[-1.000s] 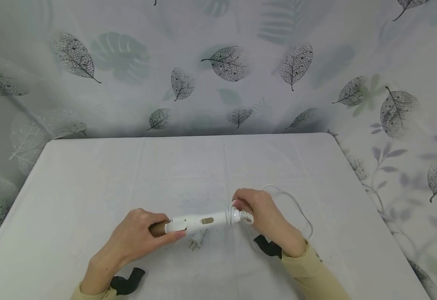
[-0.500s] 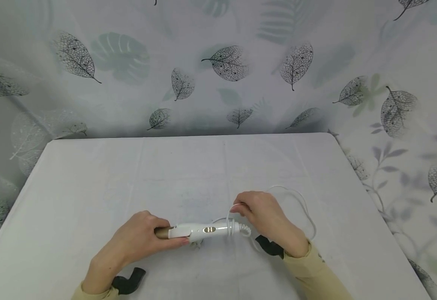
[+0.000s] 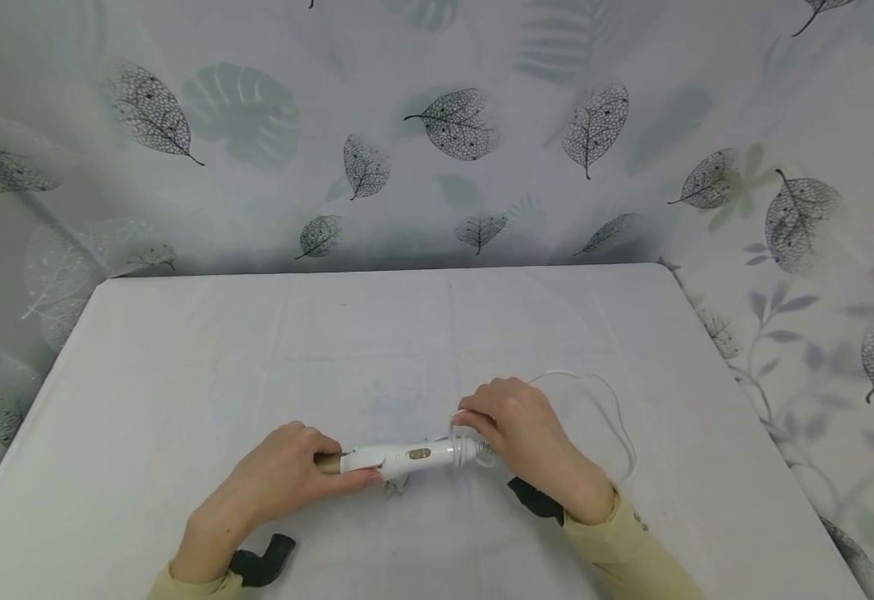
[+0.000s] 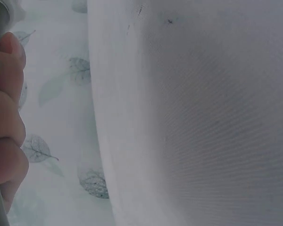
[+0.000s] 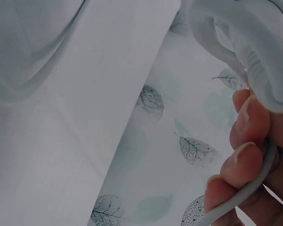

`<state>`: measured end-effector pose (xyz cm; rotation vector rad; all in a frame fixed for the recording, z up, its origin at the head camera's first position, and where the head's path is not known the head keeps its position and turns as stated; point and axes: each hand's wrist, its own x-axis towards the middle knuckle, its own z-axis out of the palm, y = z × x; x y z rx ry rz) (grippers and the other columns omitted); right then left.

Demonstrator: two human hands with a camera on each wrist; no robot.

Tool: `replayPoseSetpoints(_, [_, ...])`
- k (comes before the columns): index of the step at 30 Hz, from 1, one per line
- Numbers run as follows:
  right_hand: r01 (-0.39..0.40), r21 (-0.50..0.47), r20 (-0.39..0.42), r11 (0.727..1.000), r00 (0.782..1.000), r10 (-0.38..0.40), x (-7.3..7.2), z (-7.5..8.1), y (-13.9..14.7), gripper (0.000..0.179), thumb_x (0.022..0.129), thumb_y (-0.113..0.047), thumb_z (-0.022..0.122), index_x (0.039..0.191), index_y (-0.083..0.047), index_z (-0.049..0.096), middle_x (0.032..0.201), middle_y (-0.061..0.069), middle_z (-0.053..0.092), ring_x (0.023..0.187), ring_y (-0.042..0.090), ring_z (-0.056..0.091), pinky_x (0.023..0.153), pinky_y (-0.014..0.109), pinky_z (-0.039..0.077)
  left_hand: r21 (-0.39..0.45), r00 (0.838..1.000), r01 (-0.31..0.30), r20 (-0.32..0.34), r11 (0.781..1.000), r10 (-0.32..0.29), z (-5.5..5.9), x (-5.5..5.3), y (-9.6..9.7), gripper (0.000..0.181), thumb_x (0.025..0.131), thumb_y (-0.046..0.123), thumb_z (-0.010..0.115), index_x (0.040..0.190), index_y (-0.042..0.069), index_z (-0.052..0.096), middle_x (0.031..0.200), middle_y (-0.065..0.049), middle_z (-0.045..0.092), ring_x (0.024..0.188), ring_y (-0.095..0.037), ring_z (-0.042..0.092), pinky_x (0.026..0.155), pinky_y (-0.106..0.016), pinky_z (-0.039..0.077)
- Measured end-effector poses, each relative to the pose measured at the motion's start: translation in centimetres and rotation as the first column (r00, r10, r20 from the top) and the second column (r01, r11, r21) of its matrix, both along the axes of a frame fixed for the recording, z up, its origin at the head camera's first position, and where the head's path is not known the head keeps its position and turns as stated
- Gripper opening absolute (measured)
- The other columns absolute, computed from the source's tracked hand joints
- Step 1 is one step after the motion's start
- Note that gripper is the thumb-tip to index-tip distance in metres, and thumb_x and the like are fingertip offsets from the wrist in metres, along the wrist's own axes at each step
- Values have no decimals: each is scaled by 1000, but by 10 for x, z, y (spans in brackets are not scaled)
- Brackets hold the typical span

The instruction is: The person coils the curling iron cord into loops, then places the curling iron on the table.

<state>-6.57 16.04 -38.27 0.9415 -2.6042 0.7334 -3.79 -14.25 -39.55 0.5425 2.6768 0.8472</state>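
A white curling iron (image 3: 399, 457) with a brown barrel lies across both hands in the head view, its barrel end to the left. My left hand (image 3: 272, 475) grips the barrel; curled fingers (image 4: 7, 113) show at the edge of the left wrist view. At the handle's other end, my right hand (image 3: 519, 429) pinches the white cord, which loops around the handle end. In the right wrist view the cord (image 5: 247, 190) runs between the curled fingers, with thick loops above them. The plug (image 3: 395, 485) is mostly hidden below the handle.
A white-covered table (image 3: 362, 333) spreads beneath the hands. A slack loop of cord (image 3: 627, 433) lies right of my right hand. Dark straps (image 3: 264, 562) hang at both wrists. Leaf-patterned cloth (image 3: 451, 125) stands behind the table and at its sides.
The handle has turned slightly and now covers most of the plug. My right hand has drawn the cord around the handle end and moved over its coiled sleeve. The slack loop has shifted right.
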Motion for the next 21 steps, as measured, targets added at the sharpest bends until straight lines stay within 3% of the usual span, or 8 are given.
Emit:
replayPoseSetpoints(8, [-76,-37,-158,996,985,70,1,-3,-3,11,78,-17,84,79,-14,73,66,-9,60,59,6,45,60,22,39,21,1000,-11,28,1000,10,-1,-1,0,57,78,75,65,52,27,49,49,19,22,45,1,23,44,-20,22])
replayPoseSetpoints(12, [-99,-33,-219,995,972,89,1,-3,-4,13,76,-16,85,78,-13,72,64,-8,57,57,7,44,59,22,38,22,996,-48,76,999,46,0,-1,2,56,79,75,64,55,25,56,50,16,22,46,-2,23,44,-21,22])
replayPoseSetpoints(17, [-94,-8,-233,996,968,90,1,-3,-7,13,77,-15,86,77,-11,73,65,-7,61,56,7,47,59,23,39,-20,984,-109,143,994,111,2,-1,5,59,81,76,61,61,21,65,52,11,27,48,-6,26,46,-23,23])
replayPoseSetpoints(21, [-79,4,-211,997,974,78,2,-4,-8,12,78,-17,85,78,-12,74,67,-7,65,58,7,50,59,24,41,-106,979,-153,120,983,166,3,-1,6,61,81,80,57,61,22,62,53,9,32,49,-7,31,48,-24,25])
